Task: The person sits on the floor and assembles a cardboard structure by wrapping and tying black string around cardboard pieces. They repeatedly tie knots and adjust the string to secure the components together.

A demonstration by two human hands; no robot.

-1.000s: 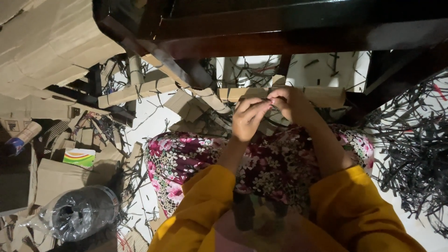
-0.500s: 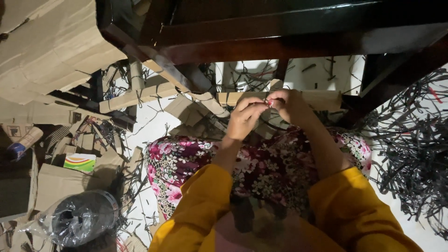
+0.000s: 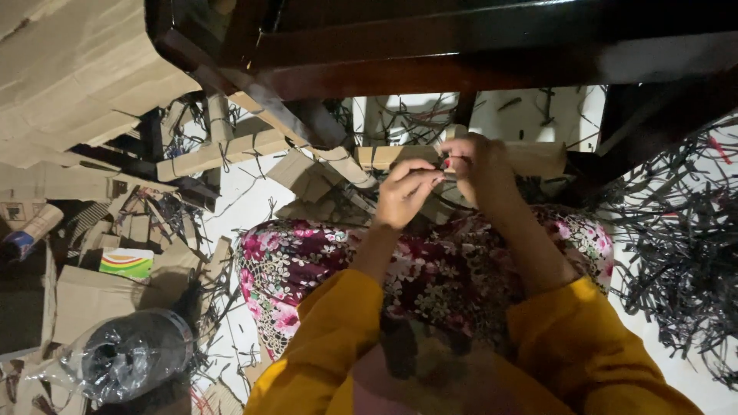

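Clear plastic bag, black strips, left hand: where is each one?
clear plastic bag point(image 3: 127, 357), head view, on its dark, bulging middle.
black strips point(image 3: 684, 253), head view, middle of the pile.
left hand point(image 3: 403, 194), head view, back of the hand.

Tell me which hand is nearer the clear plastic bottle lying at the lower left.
Left. The left hand is up and to the right of the clear plastic bottle, across the floral lap. The right hand is farther right, fingertips meeting the left's.
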